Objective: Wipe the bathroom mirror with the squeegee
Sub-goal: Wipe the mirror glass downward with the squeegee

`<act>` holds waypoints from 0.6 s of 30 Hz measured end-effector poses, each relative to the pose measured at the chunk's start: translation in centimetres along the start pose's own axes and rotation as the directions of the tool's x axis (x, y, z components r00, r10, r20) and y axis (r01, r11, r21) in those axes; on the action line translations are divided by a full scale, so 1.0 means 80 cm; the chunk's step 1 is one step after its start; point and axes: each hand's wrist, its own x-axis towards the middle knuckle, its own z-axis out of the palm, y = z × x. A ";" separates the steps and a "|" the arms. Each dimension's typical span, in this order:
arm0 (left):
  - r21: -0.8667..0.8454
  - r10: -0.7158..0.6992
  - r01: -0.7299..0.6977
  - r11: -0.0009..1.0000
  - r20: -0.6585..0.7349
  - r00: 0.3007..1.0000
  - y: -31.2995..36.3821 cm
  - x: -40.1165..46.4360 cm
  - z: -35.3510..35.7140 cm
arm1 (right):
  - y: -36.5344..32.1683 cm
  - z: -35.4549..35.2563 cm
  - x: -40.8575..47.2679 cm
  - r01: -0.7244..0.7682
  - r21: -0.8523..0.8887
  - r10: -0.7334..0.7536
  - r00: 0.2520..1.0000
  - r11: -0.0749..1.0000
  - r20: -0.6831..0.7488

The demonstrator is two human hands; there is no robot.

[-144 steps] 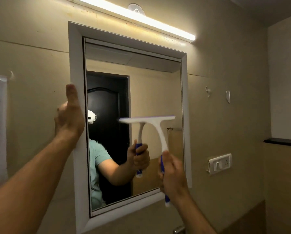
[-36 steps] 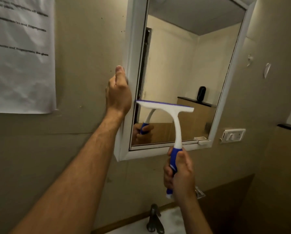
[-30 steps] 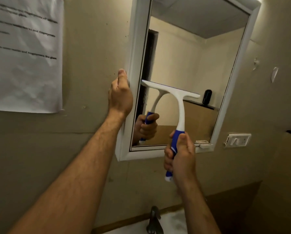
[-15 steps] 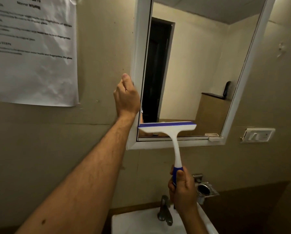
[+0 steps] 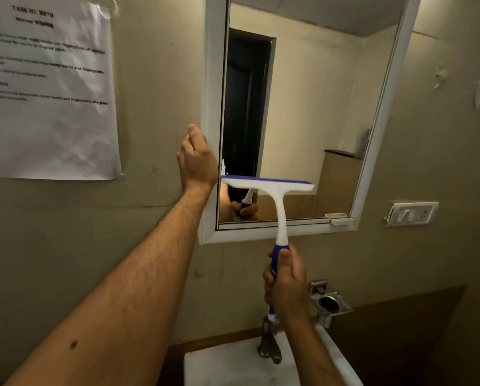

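Note:
The white-framed mirror [image 5: 303, 107] hangs on the beige wall, upper centre. My right hand [image 5: 286, 282] grips the blue handle of the white squeegee [image 5: 277, 207]. Its blade lies level against the glass in the lower left part of the mirror, a little above the bottom frame. My left hand [image 5: 197, 160] holds the mirror's left frame edge, thumb up, just left of the blade's end. The glass reflects a dark door, my hand and the handle.
A printed paper sheet [image 5: 46, 90] is taped to the wall at left. Below the mirror are a white sink [image 5: 227, 363] with a metal tap [image 5: 269, 344] and a metal holder [image 5: 330, 302]. A switch plate [image 5: 411, 214] sits right of the mirror.
The squeegee blade went down to the mirror's bottom edge, then rose a little to where it is now. My left hand stayed on the frame. The camera view shifted slightly.

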 end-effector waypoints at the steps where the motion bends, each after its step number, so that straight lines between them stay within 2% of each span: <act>1: 0.002 -0.008 0.008 1.000 0.006 1.000 -0.002 -0.001 0.000 | 0.010 0.000 -0.009 -0.015 -0.001 0.015 1.000 1.000 -0.004; 6: 0.007 -0.001 0.001 1.000 -0.004 1.000 -0.001 -0.003 -0.001 | 0.041 -0.003 -0.035 -0.105 0.019 0.106 0.994 0.994 -0.028; 11: -0.009 -0.026 0.026 1.000 -0.008 1.000 0.004 0.003 0.004 | -0.017 -0.001 0.012 0.035 -0.013 -0.035 0.999 0.999 -0.022; 18: 0.000 -0.062 0.062 0.998 0.008 0.998 0.005 -0.002 0.003 | -0.115 0.013 0.066 0.092 0.070 -0.090 0.995 0.993 -0.032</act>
